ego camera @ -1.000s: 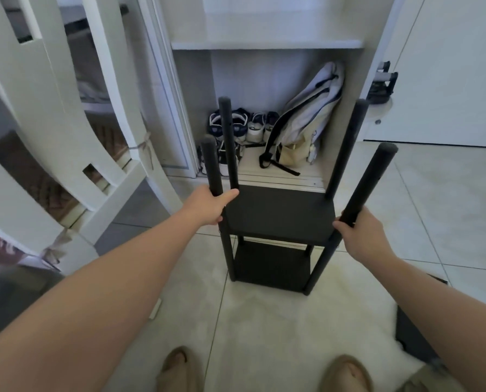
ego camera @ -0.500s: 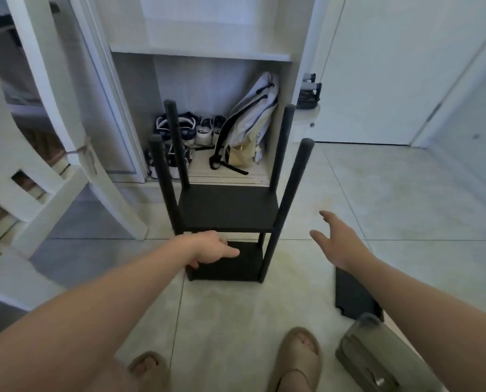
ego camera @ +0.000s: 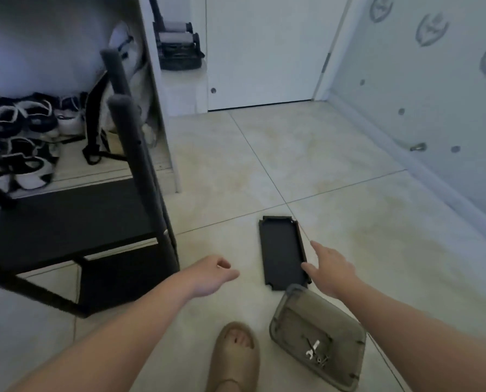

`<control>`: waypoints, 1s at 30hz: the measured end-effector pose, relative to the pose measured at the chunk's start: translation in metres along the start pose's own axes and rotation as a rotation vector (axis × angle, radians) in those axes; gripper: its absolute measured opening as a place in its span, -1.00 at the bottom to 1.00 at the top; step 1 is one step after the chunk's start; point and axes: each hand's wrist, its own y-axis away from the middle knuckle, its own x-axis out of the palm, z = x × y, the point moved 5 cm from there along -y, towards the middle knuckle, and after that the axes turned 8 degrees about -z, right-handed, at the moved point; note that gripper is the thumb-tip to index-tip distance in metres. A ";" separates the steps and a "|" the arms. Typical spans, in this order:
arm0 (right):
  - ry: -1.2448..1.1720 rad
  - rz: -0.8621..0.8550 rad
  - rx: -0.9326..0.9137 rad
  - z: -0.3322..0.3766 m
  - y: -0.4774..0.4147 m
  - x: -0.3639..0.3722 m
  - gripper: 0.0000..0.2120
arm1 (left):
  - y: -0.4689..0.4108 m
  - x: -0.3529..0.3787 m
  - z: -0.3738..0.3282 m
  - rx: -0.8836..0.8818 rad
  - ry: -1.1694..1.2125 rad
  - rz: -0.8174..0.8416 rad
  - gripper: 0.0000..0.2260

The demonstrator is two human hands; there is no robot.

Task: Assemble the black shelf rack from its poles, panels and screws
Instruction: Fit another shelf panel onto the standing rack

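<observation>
The right hand (ego camera: 331, 268) is reaching forward with its fingers spread and straight. Its thumb is lying over the right long edge of the flat black rectangular panel (ego camera: 281, 250); actual contact cannot be told. The left hand (ego camera: 212, 274) is hovering above the pale tiled floor (ego camera: 335, 179) between panel and rack, with its fingers loosely curled and holding nothing.

The panel is lying flat on the floor with its rimmed side up. Its long axis is running away from the person, the far end leaning slightly left. At its near end, a grey-green plastic tray (ego camera: 292, 318) is holding small metal screws (ego camera: 319, 359).

To the left, the partly built black shelf rack (ego camera: 66, 222) is standing on the floor with two shelves fitted. Its round black poles (ego camera: 135, 154) are pointing upward. A foot in a tan sandal (ego camera: 233, 357) is resting beside the tray.
</observation>
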 end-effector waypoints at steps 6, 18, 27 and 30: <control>0.004 0.128 0.096 -0.052 -0.085 0.079 -0.33 | -0.107 0.084 -0.003 -0.126 0.101 0.071 -0.47; -0.454 0.096 0.351 -0.084 -0.206 0.205 -0.34 | -0.227 0.190 0.004 -0.184 0.245 0.135 -0.69; -0.861 0.042 0.584 -0.089 -0.210 0.176 -0.59 | -0.215 0.150 -0.020 -0.304 0.372 0.011 -0.80; -1.104 0.103 0.674 -0.088 -0.198 0.158 -0.73 | -0.199 0.111 -0.035 -0.261 0.295 0.004 -0.80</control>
